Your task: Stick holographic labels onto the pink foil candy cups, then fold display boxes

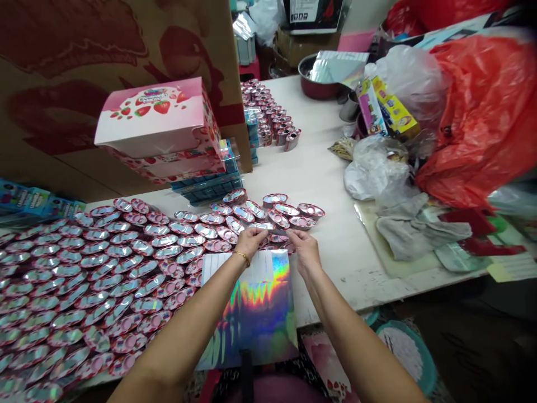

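Note:
Both hands are over the table, in front of a group of small oval containers (286, 209) with red rims and shiny tops. A narrow dark strip (277, 231) stretches between them. Its left end is pinched in my left hand (251, 242), which has a gold bracelet at the wrist. My right hand (305, 249) closes its fingers on the other end. Below the hands, a shiny rainbow-coloured holographic sheet (264, 313) lies at the table's front edge. Part of it is hidden by my left forearm.
Rows of similar oval containers (104, 268) cover the left of the table (331, 240). Behind them are a strawberry-print box (155, 112) and a large cardboard carton (50, 112). At right lie a grey glove (406, 232) and red plastic bags (482, 112). A teal basin (425, 347) stands below.

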Action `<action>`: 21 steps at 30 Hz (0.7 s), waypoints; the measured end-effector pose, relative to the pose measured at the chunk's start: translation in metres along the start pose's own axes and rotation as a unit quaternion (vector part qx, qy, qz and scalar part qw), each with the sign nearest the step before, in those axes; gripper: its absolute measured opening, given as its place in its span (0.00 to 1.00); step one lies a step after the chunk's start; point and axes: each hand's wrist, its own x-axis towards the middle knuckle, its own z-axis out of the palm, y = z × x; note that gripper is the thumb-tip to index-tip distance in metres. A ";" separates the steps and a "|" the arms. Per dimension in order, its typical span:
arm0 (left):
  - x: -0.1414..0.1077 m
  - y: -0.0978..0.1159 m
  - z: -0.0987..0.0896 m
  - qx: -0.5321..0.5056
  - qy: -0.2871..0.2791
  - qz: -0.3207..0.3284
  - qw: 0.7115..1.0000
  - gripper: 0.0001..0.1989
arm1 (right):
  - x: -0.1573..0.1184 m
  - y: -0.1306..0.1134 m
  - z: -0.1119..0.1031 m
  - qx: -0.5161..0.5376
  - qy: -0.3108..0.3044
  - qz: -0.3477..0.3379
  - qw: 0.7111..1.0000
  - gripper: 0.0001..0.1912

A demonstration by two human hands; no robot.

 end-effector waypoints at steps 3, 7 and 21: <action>0.022 0.009 0.002 0.110 0.025 0.010 0.994 0.11 | 0.013 0.012 0.008 -0.056 0.098 -0.074 0.991 0.14; 0.050 0.031 0.009 0.340 0.045 0.043 0.938 0.07 | 0.031 0.018 0.020 -0.175 0.218 -0.154 0.948 0.11; 0.088 0.056 0.027 0.620 0.018 0.103 0.778 0.10 | 0.041 0.028 0.036 -0.368 0.263 -0.209 0.867 0.14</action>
